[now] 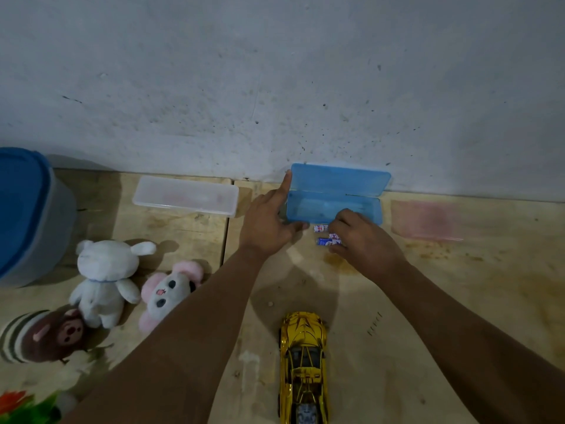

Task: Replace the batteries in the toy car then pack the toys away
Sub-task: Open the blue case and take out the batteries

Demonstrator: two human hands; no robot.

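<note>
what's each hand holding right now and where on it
The left hand steadies the open blue case at its left end, forefinger on the lid. The right hand pinches batteries by their right ends.

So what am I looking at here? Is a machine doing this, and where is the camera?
No machine: these are a person's two bare arms, filmed by a wide-angle camera worn on the head, looking forward and down at a wooden floor by a grey wall. The left hand steadies an open blue plastic case, forefinger on its raised lid. The right hand gathers small batteries lying just in front of the case; its grip curls round some of them. Nearer the camera sits a gold toy car. To the left lie a white plush bear, a grey and pink plush, a brown plush, a clear closed case and a blue-lidded tub.
</note>
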